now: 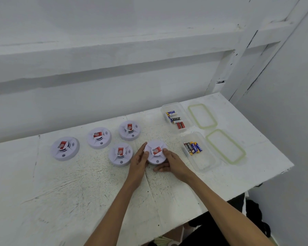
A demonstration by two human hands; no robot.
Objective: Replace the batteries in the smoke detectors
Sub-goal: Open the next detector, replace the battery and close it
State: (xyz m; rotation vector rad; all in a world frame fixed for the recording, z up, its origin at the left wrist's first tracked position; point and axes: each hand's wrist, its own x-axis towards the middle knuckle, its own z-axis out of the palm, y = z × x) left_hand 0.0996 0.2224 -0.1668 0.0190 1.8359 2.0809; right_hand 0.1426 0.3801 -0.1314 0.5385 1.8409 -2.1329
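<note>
Several round white smoke detectors with red labels lie on the white table. The rightmost detector sits between my hands. My left hand touches its left side with fingers fairly straight, thumb on top. My right hand grips its right and near edge, thumb on top and fingers curled under the rim. The other detectors lie to the left: one beside my left hand, one behind it, one and one farther left.
Two clear plastic boxes stand at the right: the far box and the near box, each holding several batteries. Their green-rimmed lids lie beside them. The table's right edge is close behind. A white wall runs along the back.
</note>
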